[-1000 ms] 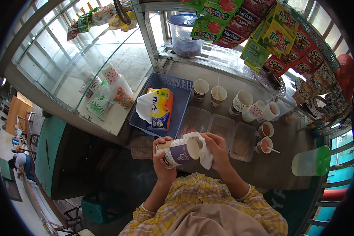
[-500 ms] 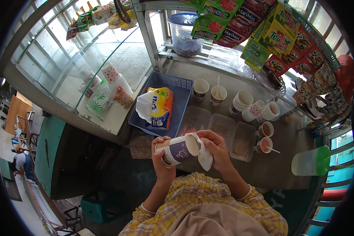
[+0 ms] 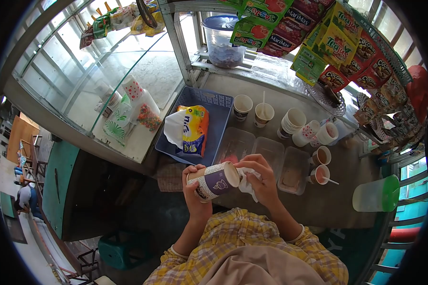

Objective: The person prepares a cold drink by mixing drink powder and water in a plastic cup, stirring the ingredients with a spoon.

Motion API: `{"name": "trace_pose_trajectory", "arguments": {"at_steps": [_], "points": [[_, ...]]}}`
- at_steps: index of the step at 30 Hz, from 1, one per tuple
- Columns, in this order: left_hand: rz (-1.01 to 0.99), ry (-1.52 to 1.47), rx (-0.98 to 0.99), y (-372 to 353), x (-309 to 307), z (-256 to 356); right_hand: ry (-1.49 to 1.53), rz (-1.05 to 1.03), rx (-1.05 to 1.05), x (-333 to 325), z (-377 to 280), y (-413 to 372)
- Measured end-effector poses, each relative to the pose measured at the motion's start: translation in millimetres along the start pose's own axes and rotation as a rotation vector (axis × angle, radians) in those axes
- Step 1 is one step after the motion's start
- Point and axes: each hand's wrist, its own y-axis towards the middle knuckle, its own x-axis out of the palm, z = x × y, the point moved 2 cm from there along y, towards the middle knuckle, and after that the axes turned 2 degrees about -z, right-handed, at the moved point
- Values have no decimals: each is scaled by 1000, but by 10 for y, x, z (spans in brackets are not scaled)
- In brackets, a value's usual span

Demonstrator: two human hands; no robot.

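A paper cup point(image 3: 213, 183) with a purple band and a printed coffee cup lies tilted in my left hand point(image 3: 193, 187), whose fingers wrap round its base end. Its open mouth faces right, toward my right hand point(image 3: 263, 179). Pinched in the fingers of that hand is a white tissue point(image 3: 247, 184), close beside the cup's rim. Behind the cup, a tissue pack point(image 3: 195, 130) in orange and yellow rests in a blue plastic basket point(image 3: 170, 153), with one white sheet pulled out at its side.
Several clear plastic containers point(image 3: 294, 173) stand on the counter beyond my hands. Paper cups point(image 3: 243, 105), a cup with a spoon point(image 3: 264, 114) and a stack of cups point(image 3: 291, 121) are behind them. A green-lidded pitcher point(image 3: 373, 194) is at right; drink sachets point(image 3: 299, 23) hang overhead.
My right hand has drawn the tissue slightly out from the cup's mouth, so the rim now shows more fully. The left hand keeps the cup in nearly the same place.
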Motion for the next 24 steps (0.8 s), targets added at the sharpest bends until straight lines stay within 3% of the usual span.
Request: {"name": "trace_pose_trajectory", "arguments": {"at_steps": [5,24], "points": [[-11,35,34,3,10,13,-343,-14,-135,25,-153,-22],[52,-43,47,-31,84,56,-349,7,-142,124,-219,-71]]}}
